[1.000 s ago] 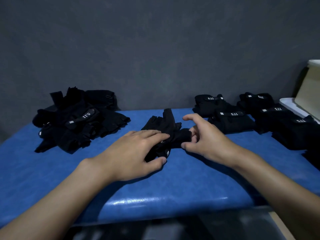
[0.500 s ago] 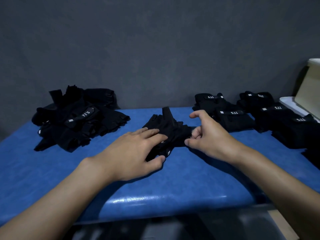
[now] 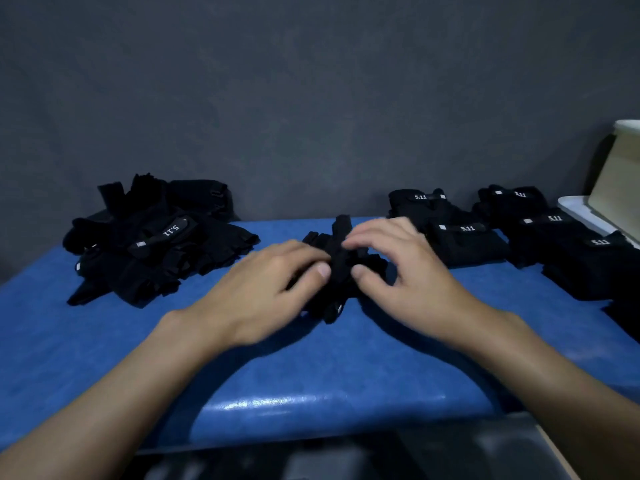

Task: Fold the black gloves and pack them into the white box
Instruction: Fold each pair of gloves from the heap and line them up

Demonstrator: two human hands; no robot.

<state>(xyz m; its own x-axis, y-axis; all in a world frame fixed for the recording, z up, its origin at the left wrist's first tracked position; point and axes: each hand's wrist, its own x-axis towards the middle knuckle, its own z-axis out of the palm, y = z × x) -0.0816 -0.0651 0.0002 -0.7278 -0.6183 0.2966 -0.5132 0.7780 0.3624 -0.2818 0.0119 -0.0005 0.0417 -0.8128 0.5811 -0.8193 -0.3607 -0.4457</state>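
The left hand (image 3: 263,289) and right hand (image 3: 408,282) pinch the black glove (image 3: 341,258) in curled fingers; pressing its fold flat should keep it compact.

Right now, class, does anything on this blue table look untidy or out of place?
The glove pile at far left is a jumbled heap, one label upside down, while the folded gloves on the right lie in neat rows. Nothing looks spilled or damaged.
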